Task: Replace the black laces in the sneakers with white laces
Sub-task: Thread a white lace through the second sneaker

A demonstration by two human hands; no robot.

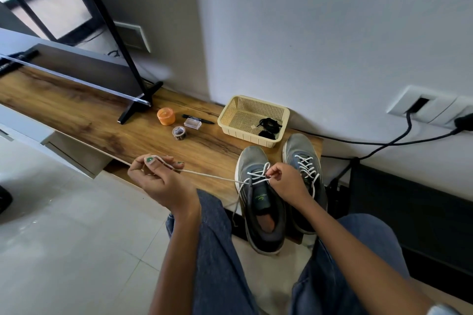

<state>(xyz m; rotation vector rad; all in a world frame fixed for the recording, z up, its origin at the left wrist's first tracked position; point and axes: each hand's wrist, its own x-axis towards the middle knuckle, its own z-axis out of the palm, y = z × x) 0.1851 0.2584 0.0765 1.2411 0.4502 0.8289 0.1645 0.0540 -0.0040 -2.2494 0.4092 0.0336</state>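
Stretching taut from left sneaker (258,186), white lace (215,176) pinched by both grips.

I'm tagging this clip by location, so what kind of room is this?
Probably a living room at home: a flat-screen TV stands on a low wooden console against a plain wall, with wall sockets and a tiled floor.

Only thing with writing is the left sneaker's tongue (261,199): green lettering over a little green arc logo, might say "KAITYPEAK" but too small to be sure. The black marker (197,119) has white print, unreadable.
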